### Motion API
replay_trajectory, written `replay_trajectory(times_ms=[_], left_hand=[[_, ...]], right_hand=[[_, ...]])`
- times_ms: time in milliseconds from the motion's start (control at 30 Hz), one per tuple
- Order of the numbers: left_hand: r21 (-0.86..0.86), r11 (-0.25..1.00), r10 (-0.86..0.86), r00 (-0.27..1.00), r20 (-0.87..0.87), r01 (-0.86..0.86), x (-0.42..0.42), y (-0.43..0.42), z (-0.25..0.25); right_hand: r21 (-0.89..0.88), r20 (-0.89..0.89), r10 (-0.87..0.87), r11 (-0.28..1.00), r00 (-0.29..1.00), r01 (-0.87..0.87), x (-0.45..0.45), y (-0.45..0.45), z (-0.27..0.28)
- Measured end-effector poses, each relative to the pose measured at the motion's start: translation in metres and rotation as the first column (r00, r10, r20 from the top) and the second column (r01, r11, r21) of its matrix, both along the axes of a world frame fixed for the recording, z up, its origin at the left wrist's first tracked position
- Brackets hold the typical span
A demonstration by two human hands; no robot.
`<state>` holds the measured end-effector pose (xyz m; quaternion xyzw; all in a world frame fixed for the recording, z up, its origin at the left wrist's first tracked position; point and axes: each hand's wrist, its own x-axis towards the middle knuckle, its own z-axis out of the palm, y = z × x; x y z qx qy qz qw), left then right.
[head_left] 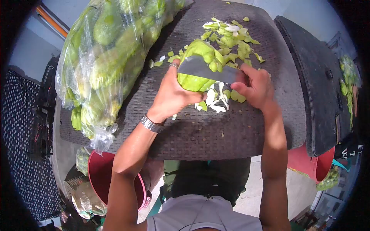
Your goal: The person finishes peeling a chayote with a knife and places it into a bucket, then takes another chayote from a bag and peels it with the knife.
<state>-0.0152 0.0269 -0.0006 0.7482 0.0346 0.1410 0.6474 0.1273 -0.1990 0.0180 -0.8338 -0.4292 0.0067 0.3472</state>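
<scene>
Below, likely buckets (323, 166); woven table (235, 133) above; left grip (172, 91) clasps chayote (198, 49), right grip (257, 87) knife (202, 70).

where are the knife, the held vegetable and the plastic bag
knife (206, 70): head view, on the blade
held vegetable (197, 49): head view, its upper part
plastic bag (110, 63): head view, near its middle

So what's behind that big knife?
A green chayote, held in the left hand. Parts of it show above and below the blade of the knife, but the metal covers a strip across its middle, so I can't see what's there.
</scene>
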Motion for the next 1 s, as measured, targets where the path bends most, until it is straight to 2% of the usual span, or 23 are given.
replay_trajectory(times_ms=[67, 133, 233, 300, 333, 367, 400, 433, 500, 600, 633, 733, 767, 800, 867, 900, 1000], left_hand=[[-0.134, 0.991, -0.014, 0.999, -0.039, 0.009, 0.001, -0.003, 0.004], [-0.246, 0.969, -0.064, 0.991, -0.115, 0.034, 0.003, -0.006, 0.007], [-0.002, 0.999, 0.051, 0.997, -0.056, -0.051, 0.001, -0.016, -0.005], [0.004, 1.000, 0.013, 0.993, -0.119, -0.012, -0.003, -0.016, -0.006], [0.007, 1.000, -0.008, 0.990, -0.138, 0.009, -0.001, -0.018, 0.002], [-0.187, 0.979, -0.092, 0.993, -0.078, 0.076, -0.003, -0.024, 0.013], [-0.097, 0.992, -0.088, 0.995, -0.054, 0.082, -0.006, -0.024, 0.008], [-0.007, 0.996, -0.085, 0.996, -0.030, 0.085, -0.008, -0.022, 0.001], [0.060, 0.990, -0.125, 0.992, -0.012, 0.126, -0.006, -0.028, -0.001], [0.112, 0.979, -0.163, 0.985, -0.055, 0.168, -0.002, -0.031, 0.005], [0.044, 0.978, -0.204, 0.978, -0.040, 0.206, -0.002, -0.025, -0.001], [-0.299, 0.934, -0.234, 0.967, -0.103, 0.194, -0.002, -0.015, -0.002], [-0.340, 0.921, -0.256, 0.955, -0.151, 0.193, -0.002, -0.008, -0.001], [-0.377, 0.908, -0.249, 0.960, -0.127, 0.186, -0.002, -0.006, 0.001], [-0.453, 0.874, -0.231, 0.970, -0.077, 0.172, -0.002, -0.003, 0.005], [-0.498, 0.831, -0.306, 0.952, -0.034, 0.249, -0.005, 0.005, 0.002], [-0.780, 0.519, -0.321, 0.925, 0.203, 0.351, -0.004, 0.007, -0.004]], right_hand=[[-0.012, -0.065, -0.011, 1.000, 0.998, 0.010, 0.003, -0.001, 0.000], [0.001, -0.008, -0.051, 0.999, 0.999, 0.051, -0.008, 0.005, -0.010], [0.042, 0.020, -0.016, 0.999, 1.000, 0.015, -0.012, 0.013, -0.004], [0.057, 0.039, 0.042, 0.997, 0.998, -0.045, -0.010, 0.007, -0.004], [0.022, 0.045, -0.046, 0.999, 0.998, 0.045, -0.001, 0.003, -0.006], [-0.013, 0.049, -0.135, 0.991, 0.990, 0.136, 0.010, 0.000, -0.010], [-0.046, 0.051, -0.228, 0.972, 0.972, 0.230, 0.013, -0.001, -0.012], [-0.040, 0.064, -0.233, 0.971, 0.970, 0.236, 0.012, -0.002, -0.014], [-0.017, 0.105, -0.243, 0.969, 0.964, 0.246, 0.012, 0.004, -0.014], [0.030, -0.037, -0.222, 0.974, 0.974, 0.223, 0.013, 0.006, -0.019], [0.021, -0.044, -0.270, 0.962, 0.962, 0.271, 0.014, 0.008, -0.018], [-0.054, -0.096, -0.406, 0.914, 0.909, 0.403, 0.010, 0.008, -0.015], [-0.104, -0.118, -0.442, 0.896, 0.889, 0.432, 0.014, 0.004, -0.014], [-0.157, -0.137, -0.478, 0.875, 0.867, 0.458, 0.017, 0.002, -0.013], [-0.063, -0.160, -0.474, 0.880, 0.866, 0.470, 0.016, 0.001, -0.010], [-0.017, -0.175, -0.472, 0.879, 0.864, 0.477, 0.016, 0.000, -0.010], [0.071, -0.254, -0.403, 0.899, 0.879, 0.432, 0.015, -0.003, -0.003]])
